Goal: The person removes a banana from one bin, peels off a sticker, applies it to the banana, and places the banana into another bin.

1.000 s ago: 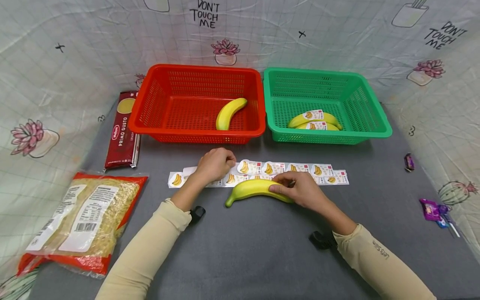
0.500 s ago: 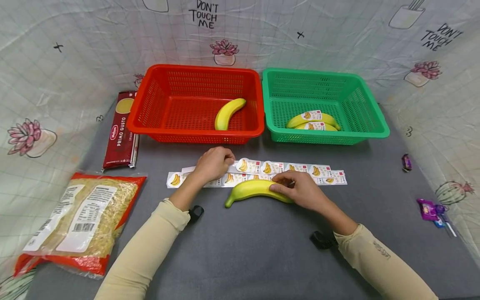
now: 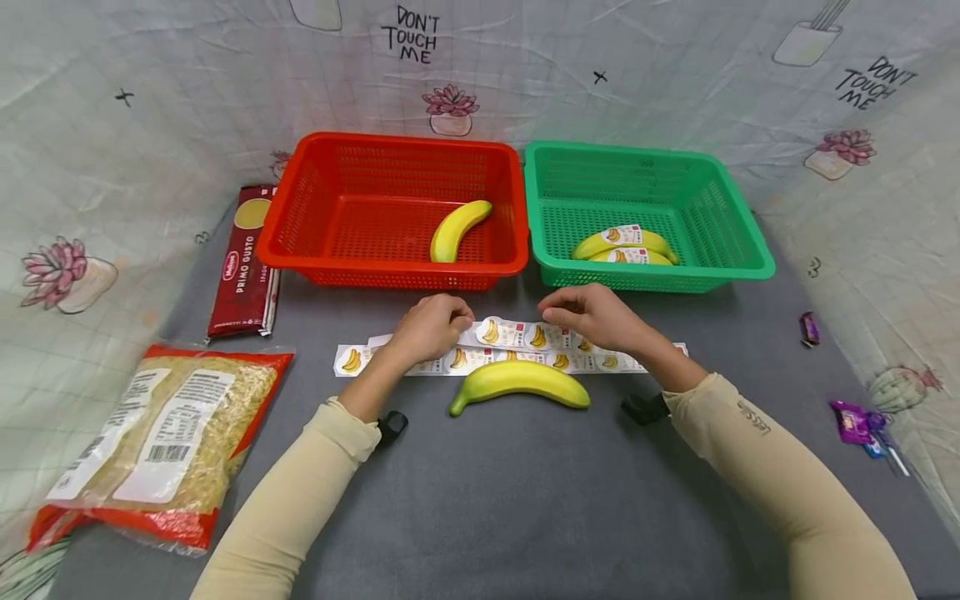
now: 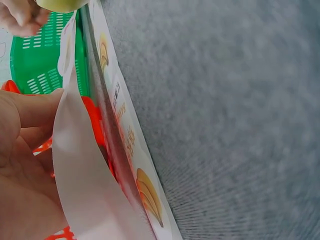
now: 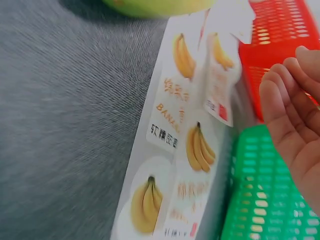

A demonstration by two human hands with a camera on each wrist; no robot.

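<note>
A bare yellow banana lies on the grey table in front of a strip of banana stickers. My left hand grips the strip's left part. In the left wrist view its thumb presses the lifted white backing. My right hand hovers over the strip's middle, fingers loosely bent and holding nothing; in the right wrist view its fingers are above the stickers. The red basket holds one bare banana. The green basket holds two labelled bananas.
A dark red pasta box lies left of the red basket. A bag of noodles sits at the front left. Small purple wrappers and a candy lie at the right. Patterned cloth walls surround the table.
My right hand has let go of the banana and moved up and back over the sticker strip. The banana lies where it was. The left hand has stayed on the strip.
</note>
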